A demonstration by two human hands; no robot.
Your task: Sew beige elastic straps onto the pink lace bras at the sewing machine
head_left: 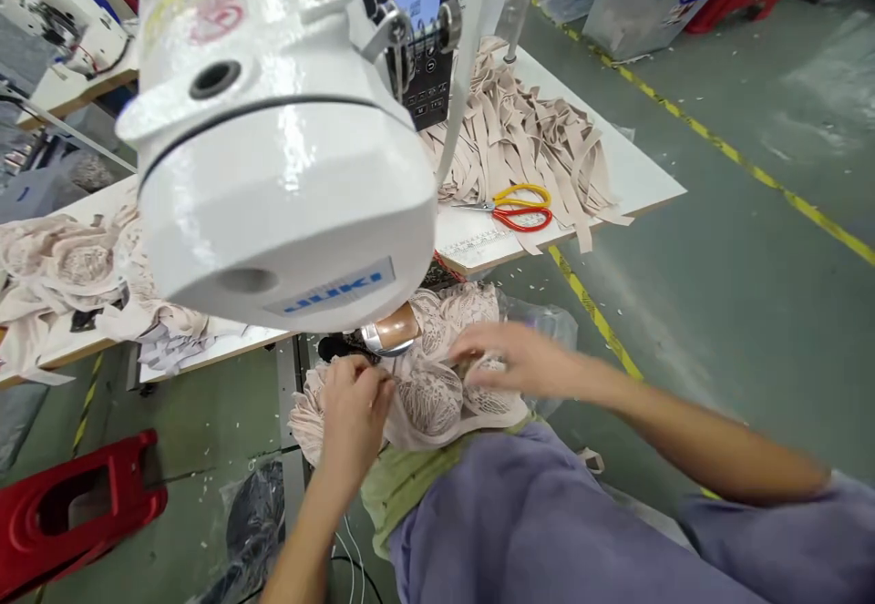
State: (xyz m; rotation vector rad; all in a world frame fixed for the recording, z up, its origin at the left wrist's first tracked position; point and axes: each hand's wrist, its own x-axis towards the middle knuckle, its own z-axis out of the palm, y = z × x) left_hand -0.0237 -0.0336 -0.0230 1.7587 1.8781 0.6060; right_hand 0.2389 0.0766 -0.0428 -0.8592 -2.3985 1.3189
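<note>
Beige lace bras (429, 396) lie in my lap, below the head of a white sewing machine (287, 203). My left hand (355, 404) is closed at the left side of the bras, thumb and fingers pinched together on a beige edge or strap. Over the right-hand cups is my right hand (509, 358), blurred by motion; its fingers reach left and look apart, with nothing visible between them. Between the hands, the machine's arm end (396, 329) meets the lace. The needle area is hidden beneath the machine head.
Scissors with yellow and red handles (523, 208) rest on the right table, beside a heap of beige strips (526, 130). More lace pieces (75, 258) cover the left table. A red stool (82, 504) stands at lower left. Behind is a lidded plastic bin (656, 3).
</note>
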